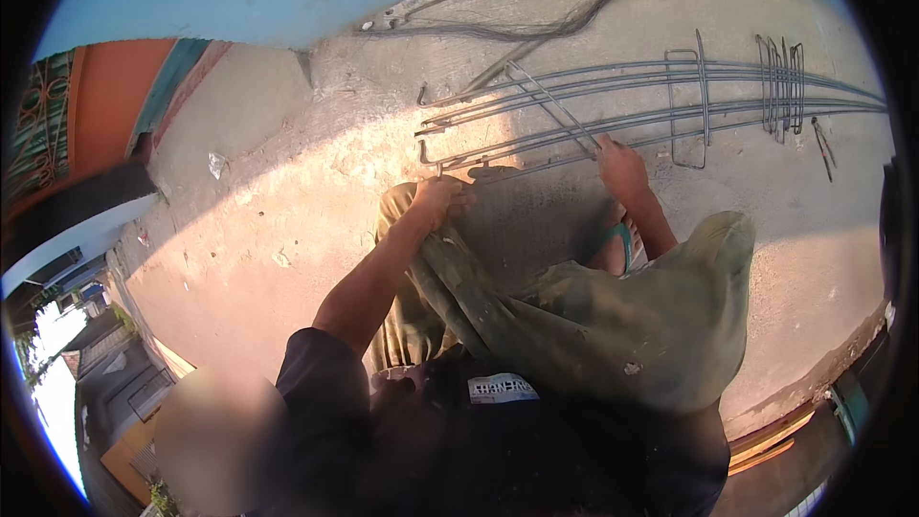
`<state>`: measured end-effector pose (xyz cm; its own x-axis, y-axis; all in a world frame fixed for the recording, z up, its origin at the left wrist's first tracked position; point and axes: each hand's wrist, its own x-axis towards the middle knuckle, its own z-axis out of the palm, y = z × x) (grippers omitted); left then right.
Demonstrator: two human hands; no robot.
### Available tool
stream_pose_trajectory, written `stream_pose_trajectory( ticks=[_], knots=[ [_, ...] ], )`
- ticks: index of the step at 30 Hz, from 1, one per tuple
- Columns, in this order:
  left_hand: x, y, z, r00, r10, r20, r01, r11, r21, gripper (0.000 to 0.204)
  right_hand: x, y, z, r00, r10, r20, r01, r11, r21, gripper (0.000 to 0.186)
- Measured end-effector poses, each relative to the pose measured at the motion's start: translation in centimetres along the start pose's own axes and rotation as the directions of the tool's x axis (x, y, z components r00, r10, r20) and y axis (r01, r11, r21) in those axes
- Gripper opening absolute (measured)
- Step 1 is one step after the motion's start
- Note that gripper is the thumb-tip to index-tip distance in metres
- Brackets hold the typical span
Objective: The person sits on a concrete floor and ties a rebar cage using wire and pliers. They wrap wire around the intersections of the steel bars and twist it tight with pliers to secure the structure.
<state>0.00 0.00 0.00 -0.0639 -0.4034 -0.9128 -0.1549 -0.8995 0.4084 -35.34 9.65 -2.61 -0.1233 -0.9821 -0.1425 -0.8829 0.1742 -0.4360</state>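
Wire hoop (pixel 555 104) is gripped at its near end by the right hand (pixel 622 170), slanting away past the fingers. Left hand (pixel 442 201) is curled near the rods (pixel 622 122); hold can't be told. Imo it's best squared up across them.

Two hands (pixel 444 199) (pixel 624 170); one pair of pincers (pixel 819 137), one wire bundle (pixel 574 23), several steel rods (pixel 632 118), several bent loops (pixel 798 86)

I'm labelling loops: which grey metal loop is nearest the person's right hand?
The slanted grey metal loop, its lower end at the right hand; the single grey metal loop and bunched grey metal loops lie farther right.
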Motion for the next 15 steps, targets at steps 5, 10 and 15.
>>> stream_pose_trajectory(
  ticks=[5, 10, 15],
  knots=[
    [-3.3, -3.3, 0.4, 0.968, -0.159, 0.196, 0.119, 0.972, 0.200, 0.030, -5.4, -3.7, 1.1, 0.956, 0.054, 0.290, -0.015, 0.991, -0.135, 0.030],
    [-1.8, 1.2, -0.3, 0.969, 0.153, 0.192, -0.243, 0.499, 0.832, 0.029, -3.3, -4.4, -0.4, 0.971, 0.037, 0.234, -0.016, 0.996, -0.091, 0.022],
    [1.2, 12.2, 4.1, 0.670, 0.692, 0.267, -0.536, 0.203, 0.819, 0.041, -1.6, -2.8, -1.7, 0.993, 0.027, 0.116, -0.022, 0.998, -0.052, 0.019]
  ],
)
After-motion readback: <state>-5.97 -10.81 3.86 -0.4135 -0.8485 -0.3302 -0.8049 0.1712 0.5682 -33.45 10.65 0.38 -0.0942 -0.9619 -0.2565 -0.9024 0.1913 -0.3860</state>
